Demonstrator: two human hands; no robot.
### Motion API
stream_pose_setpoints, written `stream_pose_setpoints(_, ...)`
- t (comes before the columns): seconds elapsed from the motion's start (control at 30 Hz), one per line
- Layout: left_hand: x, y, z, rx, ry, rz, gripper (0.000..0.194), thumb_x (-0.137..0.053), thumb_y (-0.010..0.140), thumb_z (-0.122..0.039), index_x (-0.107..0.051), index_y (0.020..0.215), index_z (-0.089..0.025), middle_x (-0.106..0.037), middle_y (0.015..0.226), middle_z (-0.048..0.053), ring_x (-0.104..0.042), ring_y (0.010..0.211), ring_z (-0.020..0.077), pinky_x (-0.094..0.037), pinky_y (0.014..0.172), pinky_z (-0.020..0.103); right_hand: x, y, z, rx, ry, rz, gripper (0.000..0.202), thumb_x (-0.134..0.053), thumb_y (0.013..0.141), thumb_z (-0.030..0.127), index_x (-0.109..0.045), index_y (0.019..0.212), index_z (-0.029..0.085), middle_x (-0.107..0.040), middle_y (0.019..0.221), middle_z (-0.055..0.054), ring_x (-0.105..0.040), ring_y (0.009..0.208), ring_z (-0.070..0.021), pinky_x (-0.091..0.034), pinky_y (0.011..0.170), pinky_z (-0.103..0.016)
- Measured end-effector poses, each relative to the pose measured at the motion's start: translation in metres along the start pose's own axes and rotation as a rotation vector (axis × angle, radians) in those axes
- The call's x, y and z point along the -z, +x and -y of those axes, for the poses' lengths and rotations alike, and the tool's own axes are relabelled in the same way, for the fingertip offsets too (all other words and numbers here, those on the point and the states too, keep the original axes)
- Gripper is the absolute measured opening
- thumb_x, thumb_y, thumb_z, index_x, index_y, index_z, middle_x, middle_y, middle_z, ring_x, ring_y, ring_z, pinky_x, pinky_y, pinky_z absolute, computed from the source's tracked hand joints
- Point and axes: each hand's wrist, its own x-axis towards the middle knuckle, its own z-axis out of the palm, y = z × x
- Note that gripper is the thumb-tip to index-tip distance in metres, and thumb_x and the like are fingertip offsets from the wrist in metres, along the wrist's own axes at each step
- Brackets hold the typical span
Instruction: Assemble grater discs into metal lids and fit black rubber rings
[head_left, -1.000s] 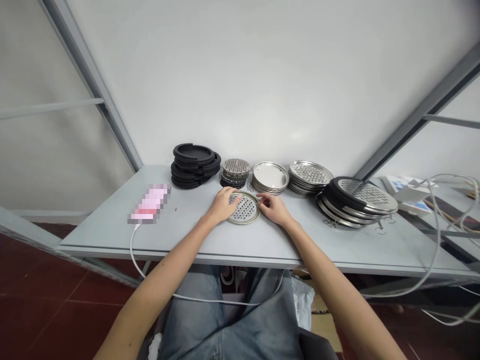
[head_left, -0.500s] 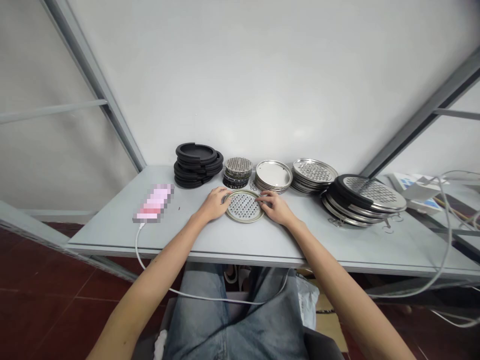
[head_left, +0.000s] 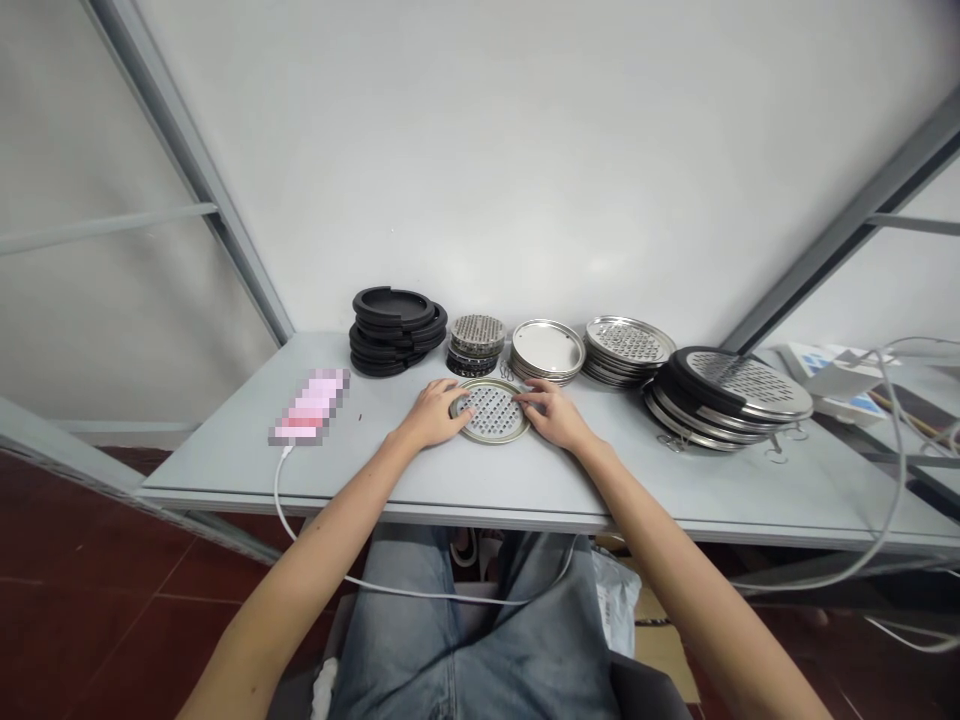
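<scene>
In front of me on the table lies a round metal tray (head_left: 494,440) with a pale gold rim. A perforated metal plate (head_left: 495,412) with raised holes fills its inside. My left hand (head_left: 435,414) grips the tray's left side, its thumb reaching onto the perforated plate. On the opposite side my right hand (head_left: 553,414) has its fingers curled over the rim and onto the plate. Just behind the tray are small wire clips (head_left: 507,372). Small perforated plates (head_left: 478,332) are piled behind it, beside a stack of plain round metal trays (head_left: 549,347).
Black rings (head_left: 397,330) are stacked at the back left. Further right stand perforated silver discs (head_left: 630,342) and a leaning pile of black-rimmed assembled discs (head_left: 739,385) with wire hooks. A blurred pink-screened device (head_left: 309,405) trails a white cable (head_left: 280,505) over the table's front edge.
My left hand has shifted slightly right, and its thumb now lies further onto the perforated plate. My right hand stays almost where it was at the rim.
</scene>
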Motion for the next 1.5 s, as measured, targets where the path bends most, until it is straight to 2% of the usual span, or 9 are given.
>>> stream_pose_setpoints(0.13,0.002,-0.001,-0.003,-0.019,-0.010,0.000,0.034,-0.059,0.086,-0.037,-0.067,0.115,-0.020,-0.058,0.126,0.011,-0.050,0.123,0.0271,-0.039,0.109,0.043,-0.001,0.001,-0.002,-0.016,0.008,-0.051,0.033,-0.049,0.088,0.019,-0.073,0.110,0.021,-0.059,0.127,-0.012,-0.055,0.119,-0.0264,-0.042,0.106,-0.043)
stream_pose_setpoints(0.3,0.000,-0.002,-0.006,-0.035,-0.027,-0.011,0.029,-0.059,0.087,-0.036,-0.067,0.110,-0.020,-0.058,0.125,0.010,-0.050,0.122,0.0267,-0.040,0.109,0.042,0.003,0.001,-0.001,-0.063,0.035,-0.133,0.029,-0.050,0.090,0.027,-0.072,0.108,0.020,-0.063,0.119,-0.012,-0.057,0.113,-0.0263,-0.044,0.102,-0.043)
stream_pose_setpoints(0.57,-0.001,-0.003,-0.012,-0.069,-0.047,-0.030,0.014,-0.057,0.087,-0.029,-0.066,0.093,-0.019,-0.059,0.121,0.010,-0.051,0.120,0.0252,-0.041,0.107,0.040,0.003,0.000,0.002,-0.049,0.064,-0.064,0.025,-0.057,0.086,0.027,-0.072,0.102,0.018,-0.065,0.115,-0.012,-0.059,0.110,-0.0261,-0.045,0.100,-0.042)
stream_pose_setpoints(0.8,0.001,-0.002,-0.018,-0.105,-0.078,-0.046,0.023,-0.057,0.089,-0.034,-0.065,0.105,-0.020,-0.058,0.123,0.010,-0.050,0.121,0.0252,-0.040,0.108,0.041,0.003,-0.001,0.002,-0.048,0.058,-0.043,0.018,-0.059,0.081,0.018,-0.075,0.088,0.020,-0.066,0.115,-0.011,-0.060,0.109,-0.0258,-0.045,0.100,-0.041)
stream_pose_setpoints(1.03,-0.001,0.002,-0.025,-0.111,-0.082,-0.036,0.029,-0.062,0.086,-0.037,-0.065,0.110,-0.021,-0.057,0.127,0.009,-0.050,0.122,0.0271,-0.038,0.108,0.045,-0.001,0.004,0.001,0.003,0.112,-0.030,0.029,-0.055,0.078,0.007,-0.077,0.091,0.020,-0.069,0.112,-0.010,-0.064,0.105,-0.0251,-0.047,0.099,-0.043)
stream_pose_setpoints(1.3,-0.006,0.000,-0.016,-0.088,-0.071,0.000,0.037,-0.063,0.086,-0.043,-0.064,0.114,-0.019,-0.055,0.131,0.013,-0.048,0.126,0.0294,-0.038,0.109,0.047,-0.008,0.015,-0.001,0.195,0.244,0.021,0.033,-0.054,0.077,0.004,-0.078,0.089,0.023,-0.070,0.113,-0.008,-0.066,0.105,-0.0243,-0.050,0.095,-0.042)
stream_pose_setpoints(1.5,-0.008,0.000,-0.014,-0.087,-0.068,0.007,0.033,-0.061,0.088,-0.044,-0.067,0.109,-0.019,-0.054,0.132,0.013,-0.047,0.127,0.0288,-0.037,0.110,0.046,-0.009,0.021,0.002,0.207,0.317,0.079,0.030,-0.054,0.080,0.008,-0.078,0.090,0.023,-0.070,0.113,-0.008,-0.066,0.104,-0.0234,-0.050,0.096,-0.040)
